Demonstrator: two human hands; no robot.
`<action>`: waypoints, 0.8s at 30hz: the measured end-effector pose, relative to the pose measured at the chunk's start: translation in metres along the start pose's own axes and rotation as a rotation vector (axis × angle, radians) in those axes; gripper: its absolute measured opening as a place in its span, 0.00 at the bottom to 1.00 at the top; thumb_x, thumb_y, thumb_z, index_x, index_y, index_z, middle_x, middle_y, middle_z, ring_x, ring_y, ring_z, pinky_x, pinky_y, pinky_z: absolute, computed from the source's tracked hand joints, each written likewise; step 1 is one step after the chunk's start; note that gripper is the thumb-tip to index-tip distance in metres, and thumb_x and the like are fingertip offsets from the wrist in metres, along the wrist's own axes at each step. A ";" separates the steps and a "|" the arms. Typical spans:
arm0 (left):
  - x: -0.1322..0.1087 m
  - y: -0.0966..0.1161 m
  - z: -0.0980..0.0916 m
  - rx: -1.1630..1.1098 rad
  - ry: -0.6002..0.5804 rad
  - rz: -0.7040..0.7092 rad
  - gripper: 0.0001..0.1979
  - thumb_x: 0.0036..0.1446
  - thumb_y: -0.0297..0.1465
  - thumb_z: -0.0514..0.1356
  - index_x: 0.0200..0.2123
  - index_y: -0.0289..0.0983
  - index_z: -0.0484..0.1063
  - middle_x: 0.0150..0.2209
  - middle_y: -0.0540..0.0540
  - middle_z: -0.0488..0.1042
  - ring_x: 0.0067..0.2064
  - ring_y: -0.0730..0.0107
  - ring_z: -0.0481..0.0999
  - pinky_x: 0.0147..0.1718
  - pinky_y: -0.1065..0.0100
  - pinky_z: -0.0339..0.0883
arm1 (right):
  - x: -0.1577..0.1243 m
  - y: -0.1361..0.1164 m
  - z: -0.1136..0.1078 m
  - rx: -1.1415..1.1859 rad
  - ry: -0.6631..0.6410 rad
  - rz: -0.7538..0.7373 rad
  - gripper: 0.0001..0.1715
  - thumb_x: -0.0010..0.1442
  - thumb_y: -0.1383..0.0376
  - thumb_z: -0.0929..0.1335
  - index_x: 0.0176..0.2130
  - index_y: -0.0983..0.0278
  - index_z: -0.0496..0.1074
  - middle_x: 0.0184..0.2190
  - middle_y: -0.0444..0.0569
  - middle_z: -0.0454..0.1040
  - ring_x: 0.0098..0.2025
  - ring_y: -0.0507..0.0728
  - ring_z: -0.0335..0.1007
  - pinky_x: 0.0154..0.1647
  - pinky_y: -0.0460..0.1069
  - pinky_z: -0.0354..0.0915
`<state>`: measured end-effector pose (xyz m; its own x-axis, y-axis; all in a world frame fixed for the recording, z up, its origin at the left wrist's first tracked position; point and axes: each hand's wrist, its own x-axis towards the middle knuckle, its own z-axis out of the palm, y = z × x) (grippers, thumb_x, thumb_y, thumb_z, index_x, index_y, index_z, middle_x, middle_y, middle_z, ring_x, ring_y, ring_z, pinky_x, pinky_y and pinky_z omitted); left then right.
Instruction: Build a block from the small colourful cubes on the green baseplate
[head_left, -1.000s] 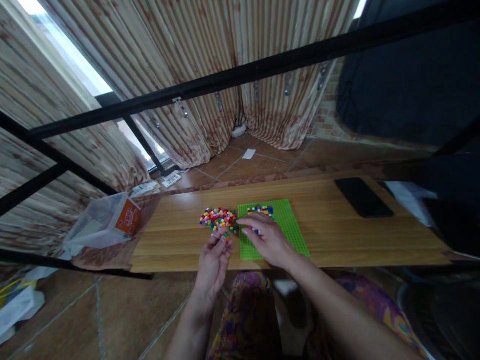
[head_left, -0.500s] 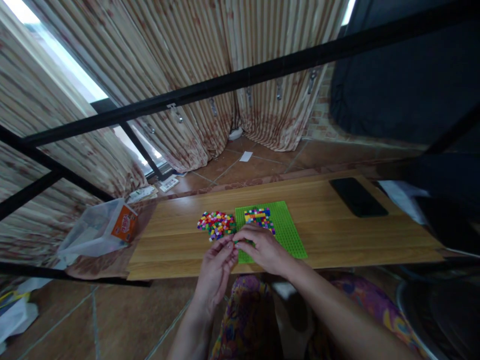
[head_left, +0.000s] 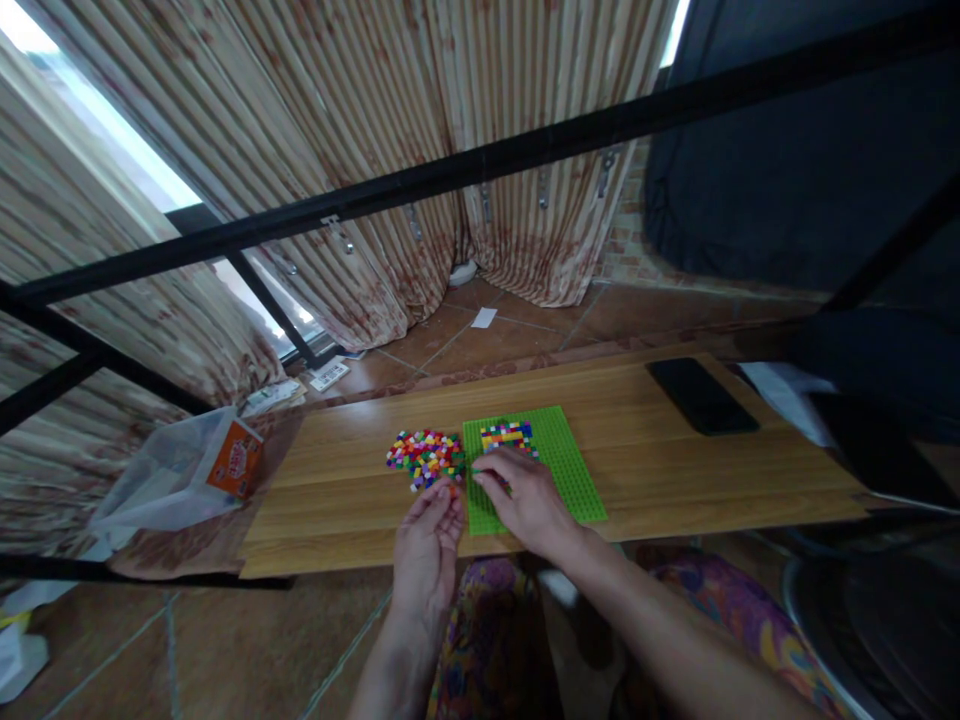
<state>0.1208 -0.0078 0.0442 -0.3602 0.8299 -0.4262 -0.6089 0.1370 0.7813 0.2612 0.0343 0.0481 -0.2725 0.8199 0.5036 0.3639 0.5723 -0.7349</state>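
Pinching a tiny orange plastic brick [head_left: 452, 492] between thumb and fingers, our left hand [head_left: 427, 542] has the bright green, studded plastic baseplate [head_left: 564, 452] just to its right. Our right hand [head_left: 529, 502] is the nearer one, its fingertips over the plate's left side, thumb and forefinger close together; we cannot tell whether they grip anything. The orange brick is too small for us to read its long axis. Straight beyond our left fingertips spreads a loose heap of multicoloured, cube-like plastic bricks [head_left: 429, 455], small and jumbled. Past our right knuckles, a tight patch of multicoloured bricks [head_left: 508, 436] sits in straight rows on the plate, partly hidden by that hand. Under both grips runs a long, yellow-brown wood-grain tabletop [head_left: 337, 470]; well to their right lies a flat black rectangular phone [head_left: 701, 396].
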 end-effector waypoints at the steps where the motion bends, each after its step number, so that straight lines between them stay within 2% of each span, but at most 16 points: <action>1: 0.004 0.000 -0.003 0.023 0.028 0.044 0.13 0.36 0.27 0.71 0.29 0.34 0.76 0.31 0.47 0.77 0.30 0.78 0.74 0.34 0.74 0.68 | 0.003 0.004 -0.006 0.021 0.057 0.057 0.09 0.63 0.67 0.63 0.37 0.60 0.73 0.34 0.47 0.75 0.38 0.55 0.71 0.40 0.50 0.65; 6: 0.030 0.004 -0.039 0.338 0.160 0.371 0.13 0.42 0.34 0.67 0.32 0.33 0.76 0.34 0.45 0.78 0.35 0.72 0.75 0.37 0.70 0.68 | 0.016 0.030 -0.037 0.082 0.301 0.264 0.10 0.59 0.63 0.65 0.40 0.61 0.75 0.36 0.48 0.77 0.37 0.55 0.73 0.39 0.50 0.67; 11: 0.052 0.010 -0.071 0.747 0.235 0.570 0.14 0.48 0.36 0.61 0.35 0.33 0.76 0.36 0.42 0.79 0.40 0.61 0.77 0.43 0.62 0.69 | 0.015 0.052 -0.052 -0.054 0.286 0.333 0.13 0.60 0.62 0.63 0.39 0.62 0.75 0.35 0.50 0.79 0.36 0.57 0.74 0.40 0.52 0.67; 16: 0.062 0.002 -0.081 0.939 0.197 0.720 0.13 0.52 0.36 0.58 0.36 0.35 0.76 0.38 0.40 0.78 0.42 0.60 0.76 0.45 0.61 0.68 | 0.011 0.068 -0.048 -0.094 0.205 0.425 0.11 0.58 0.64 0.63 0.37 0.61 0.74 0.26 0.46 0.76 0.29 0.56 0.72 0.33 0.50 0.65; 24: 0.061 -0.002 -0.082 1.044 0.148 0.811 0.11 0.54 0.35 0.57 0.37 0.37 0.76 0.37 0.42 0.78 0.41 0.60 0.76 0.43 0.63 0.68 | 0.013 0.083 -0.031 0.137 0.233 0.496 0.08 0.51 0.62 0.67 0.31 0.61 0.77 0.30 0.46 0.78 0.34 0.56 0.71 0.40 0.53 0.66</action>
<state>0.0416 -0.0018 -0.0209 -0.4749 0.8156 0.3304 0.6137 0.0378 0.7887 0.3157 0.0932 0.0077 0.1114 0.9811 0.1580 0.2746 0.1224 -0.9537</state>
